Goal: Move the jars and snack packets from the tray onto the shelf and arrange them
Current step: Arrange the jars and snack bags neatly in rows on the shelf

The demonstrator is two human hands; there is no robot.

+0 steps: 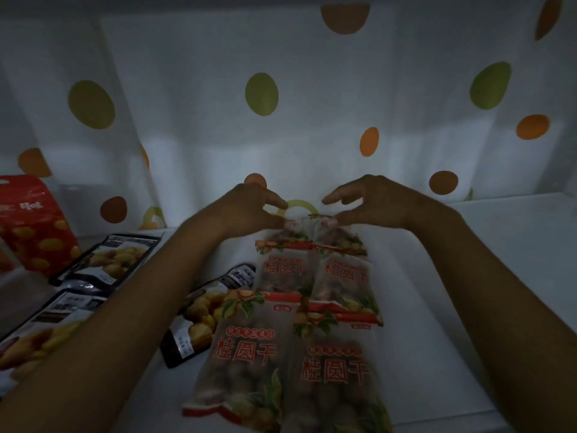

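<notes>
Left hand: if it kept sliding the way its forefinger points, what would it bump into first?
Probably the right hand: the left hand's forefinger points sideways at its fingertip across a small open gap, though depth is unclear here.
</notes>
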